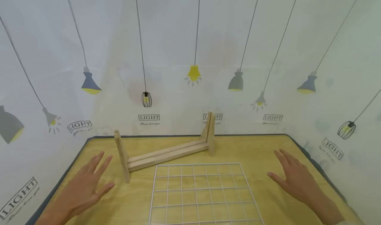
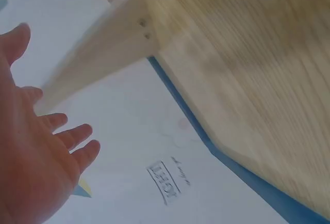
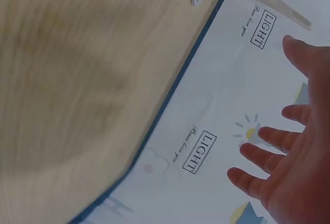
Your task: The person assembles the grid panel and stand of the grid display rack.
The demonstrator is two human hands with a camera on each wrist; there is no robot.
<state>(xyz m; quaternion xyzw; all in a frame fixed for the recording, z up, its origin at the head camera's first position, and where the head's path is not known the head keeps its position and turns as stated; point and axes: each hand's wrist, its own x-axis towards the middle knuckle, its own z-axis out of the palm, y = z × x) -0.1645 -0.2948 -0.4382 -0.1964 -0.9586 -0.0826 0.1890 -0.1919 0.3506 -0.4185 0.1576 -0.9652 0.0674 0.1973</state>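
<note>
My left hand (image 1: 81, 185) hovers over the left side of the table, fingers spread and holding nothing. Just to its right stands a pale wooden frame (image 1: 168, 157), a long double bar with an upright at each end. The frame's left upright (image 2: 103, 48) shows two small holes in the left wrist view. A white wire grid panel (image 1: 194, 189) lies flat on the table, its near edge cut off by the head view. Right of the grid, my right hand (image 1: 297, 178) is held above the table with extended fingers and nothing in it.
The wood-grain table (image 1: 244, 152) has a dark blue edge (image 2: 180, 102). A white sheet (image 1: 172, 46) printed with hanging lamps surrounds it at the back and both sides. The wooden frame's right upright (image 1: 210, 134) stands close to the back edge.
</note>
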